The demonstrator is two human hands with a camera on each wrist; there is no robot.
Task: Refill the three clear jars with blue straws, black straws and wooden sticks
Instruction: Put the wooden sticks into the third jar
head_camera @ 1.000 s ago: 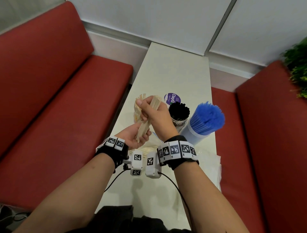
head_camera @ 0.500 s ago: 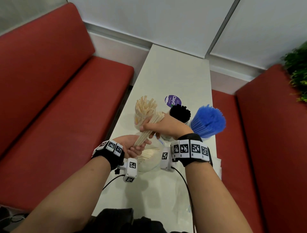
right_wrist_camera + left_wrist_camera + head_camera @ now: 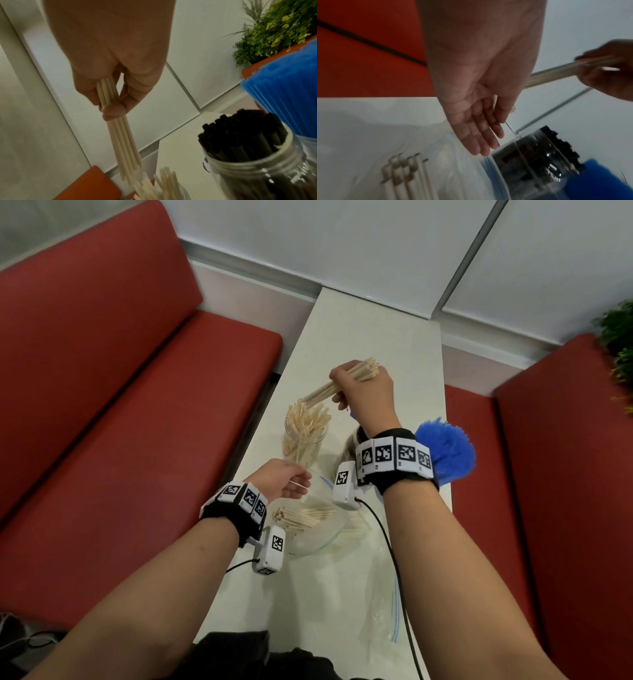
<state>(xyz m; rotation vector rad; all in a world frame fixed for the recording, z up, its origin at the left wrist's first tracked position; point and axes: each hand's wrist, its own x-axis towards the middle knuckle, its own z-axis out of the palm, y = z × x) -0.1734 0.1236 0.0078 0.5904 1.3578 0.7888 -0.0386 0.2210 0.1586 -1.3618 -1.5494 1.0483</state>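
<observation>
A bundle of wooden sticks (image 3: 346,381) is gripped in the right hand (image 3: 364,395), fingers curled round it, lower tips angled down just above the sticks jar (image 3: 306,440). The left hand (image 3: 282,481) is held relaxed, fingers straight and together, above the clear bag (image 3: 318,529) of loose sticks. Black straws (image 3: 240,136) and blue straws (image 3: 447,453) are seen beside the right wrist.

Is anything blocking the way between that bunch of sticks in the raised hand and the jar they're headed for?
Nothing visible blocks it. The right hand holds the bundle of wooden sticks slanted down, tips just above the open stick jar. Only the sticks already standing in the jar crowd its mouth. The left hand stays lower, nearer the bag.
</observation>
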